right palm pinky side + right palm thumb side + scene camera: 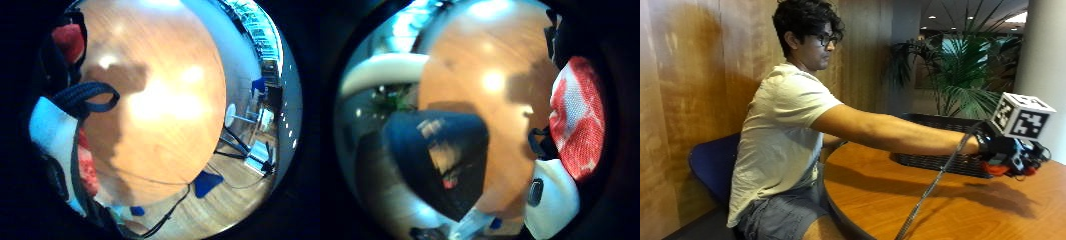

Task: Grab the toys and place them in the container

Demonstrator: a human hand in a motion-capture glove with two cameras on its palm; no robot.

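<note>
One red-and-white toy, knitted and likely soft and light, best squeezed round its middle, is being held in the curled fingers of the gloved hand above the table, near the basket beyond.

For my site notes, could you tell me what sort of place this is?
Probably an office lobby or lounge: a round wooden table, wood-panelled walls, a large potted palm and recessed ceiling lights.
</note>
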